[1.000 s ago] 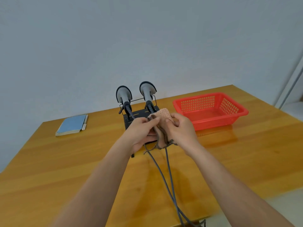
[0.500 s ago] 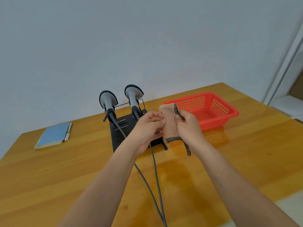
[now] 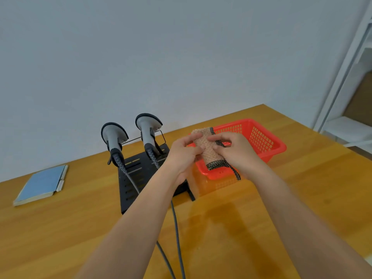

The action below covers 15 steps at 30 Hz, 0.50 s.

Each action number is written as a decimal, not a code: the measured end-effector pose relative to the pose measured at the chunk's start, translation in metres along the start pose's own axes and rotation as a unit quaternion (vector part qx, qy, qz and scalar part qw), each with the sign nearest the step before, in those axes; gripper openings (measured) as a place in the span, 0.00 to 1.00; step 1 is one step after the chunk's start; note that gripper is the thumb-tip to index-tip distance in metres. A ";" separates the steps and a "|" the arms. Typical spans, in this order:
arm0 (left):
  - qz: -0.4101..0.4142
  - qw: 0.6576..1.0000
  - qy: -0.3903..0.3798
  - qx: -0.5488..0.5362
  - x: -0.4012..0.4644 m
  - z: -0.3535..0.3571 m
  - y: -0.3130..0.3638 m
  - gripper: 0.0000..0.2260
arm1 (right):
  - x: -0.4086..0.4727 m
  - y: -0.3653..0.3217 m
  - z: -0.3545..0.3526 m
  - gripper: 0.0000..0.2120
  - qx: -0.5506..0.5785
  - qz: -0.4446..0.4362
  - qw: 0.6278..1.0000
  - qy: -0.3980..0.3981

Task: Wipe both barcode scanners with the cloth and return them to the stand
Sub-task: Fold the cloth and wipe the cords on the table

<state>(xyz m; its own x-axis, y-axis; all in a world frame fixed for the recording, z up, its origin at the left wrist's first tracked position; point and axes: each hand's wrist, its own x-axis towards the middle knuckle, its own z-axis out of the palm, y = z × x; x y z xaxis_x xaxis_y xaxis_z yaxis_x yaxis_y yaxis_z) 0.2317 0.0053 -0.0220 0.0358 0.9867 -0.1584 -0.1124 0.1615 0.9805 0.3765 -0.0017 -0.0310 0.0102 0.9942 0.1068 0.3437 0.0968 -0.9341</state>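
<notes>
Two grey barcode scanners, a left one (image 3: pixel 113 137) and a right one (image 3: pixel 147 127), stand upright in a black stand (image 3: pixel 132 178) on the wooden table. Their grey cables (image 3: pixel 177 238) run toward me. A folded beige cloth (image 3: pixel 207 150) with a black patterned border is held above the table, right of the stand. My left hand (image 3: pixel 184 154) pinches its left side and my right hand (image 3: pixel 233 152) grips its right side. Neither hand touches a scanner.
A red plastic basket (image 3: pixel 263 139) sits behind my hands at the right. A blue notebook (image 3: pixel 41 184) lies at the far left. A white shelf frame (image 3: pixel 342 87) stands beyond the table's right edge.
Both hands have raised the cloth and moved it right, away from the stand and in front of the basket. The cloth went from bunched to a flat folded strip.
</notes>
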 end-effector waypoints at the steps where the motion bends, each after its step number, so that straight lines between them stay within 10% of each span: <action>1: -0.008 1.000 -0.004 0.004 0.005 0.003 0.002 0.18 | 0.006 0.000 -0.001 0.12 -0.007 0.004 1.000 0.005; 15: -0.130 0.969 0.087 0.192 0.058 0.016 -0.005 0.16 | 0.080 0.042 0.020 0.20 0.002 0.180 0.983 -0.026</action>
<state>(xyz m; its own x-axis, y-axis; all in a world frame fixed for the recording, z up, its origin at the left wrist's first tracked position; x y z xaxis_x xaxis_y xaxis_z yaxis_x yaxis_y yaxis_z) 0.2501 0.0616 -0.0338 -0.1577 0.9066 -0.3913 0.2569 0.4203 0.8703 0.3730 0.0831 -0.0681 0.0833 0.9652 -0.2478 0.3230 -0.2614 -0.9096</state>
